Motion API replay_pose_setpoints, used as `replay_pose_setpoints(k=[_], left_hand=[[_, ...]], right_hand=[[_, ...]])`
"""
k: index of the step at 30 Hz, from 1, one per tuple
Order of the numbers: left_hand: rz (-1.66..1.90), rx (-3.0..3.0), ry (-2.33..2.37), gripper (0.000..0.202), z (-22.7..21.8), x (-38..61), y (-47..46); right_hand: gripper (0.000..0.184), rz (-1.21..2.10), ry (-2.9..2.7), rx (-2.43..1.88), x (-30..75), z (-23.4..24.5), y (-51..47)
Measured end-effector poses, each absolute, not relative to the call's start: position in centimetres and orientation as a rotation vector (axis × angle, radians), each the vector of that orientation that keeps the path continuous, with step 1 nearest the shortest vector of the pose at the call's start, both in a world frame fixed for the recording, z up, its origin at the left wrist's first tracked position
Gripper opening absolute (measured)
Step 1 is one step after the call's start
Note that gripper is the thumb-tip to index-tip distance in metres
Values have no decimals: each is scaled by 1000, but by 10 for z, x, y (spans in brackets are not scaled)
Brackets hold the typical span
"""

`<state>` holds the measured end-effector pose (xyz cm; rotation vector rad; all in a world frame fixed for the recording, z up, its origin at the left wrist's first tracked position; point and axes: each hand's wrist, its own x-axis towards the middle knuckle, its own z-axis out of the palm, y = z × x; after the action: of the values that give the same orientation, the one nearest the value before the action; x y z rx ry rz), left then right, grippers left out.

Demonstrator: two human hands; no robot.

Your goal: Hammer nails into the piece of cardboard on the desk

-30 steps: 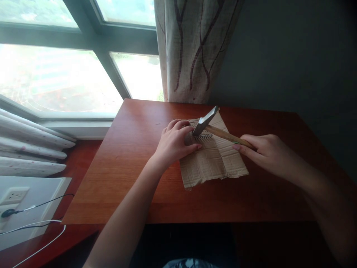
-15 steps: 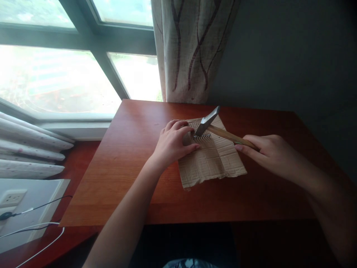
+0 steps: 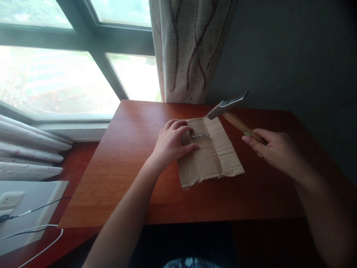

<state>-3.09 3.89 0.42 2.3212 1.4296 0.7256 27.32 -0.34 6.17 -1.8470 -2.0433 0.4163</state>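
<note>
A creased piece of brown cardboard (image 3: 212,160) lies on the reddish wooden table (image 3: 131,163). At its far left corner sits a small perforated board with rows of dots and a zigzag strip (image 3: 198,130). My left hand (image 3: 171,143) rests on that corner with the fingers curled round the small board's left side, pinning it down. My right hand (image 3: 275,150) is closed on the wooden handle of a hammer (image 3: 231,111). The metal head is raised off the cardboard, up and to the right of the perforated board.
A patterned curtain (image 3: 189,48) hangs behind the table beside a dark wall. A window (image 3: 55,74) fills the left. Below left are folded white cloth rolls (image 3: 30,156), a white power strip (image 3: 11,201) and cables (image 3: 41,227).
The hammer head has lifted from the perforated board, swinging up and to the right with my right hand. My left hand has stayed on the board's corner.
</note>
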Motion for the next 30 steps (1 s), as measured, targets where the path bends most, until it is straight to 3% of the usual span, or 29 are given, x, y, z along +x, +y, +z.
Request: replay_pose_setpoints(k=[6, 13, 17, 22, 30], left_hand=[[820, 2290, 1415, 51, 3, -32, 40], [1244, 2122, 1521, 24, 1, -31, 47], [1575, 1929, 1471, 23, -16, -34, 59], [1632, 1578, 1516, 37, -44, -43, 74], [1521, 1258, 1524, 41, -66, -47, 88]], right_hand=[[33, 701, -1492, -1623, 282, 12, 3], [49, 450, -1562, -1731, 310, -49, 16], [49, 315, -1592, -1844, 318, -78, 22], [43, 201, -1651, -1972, 302, -82, 25], [39, 151, -1680, -2196, 270, -78, 35]])
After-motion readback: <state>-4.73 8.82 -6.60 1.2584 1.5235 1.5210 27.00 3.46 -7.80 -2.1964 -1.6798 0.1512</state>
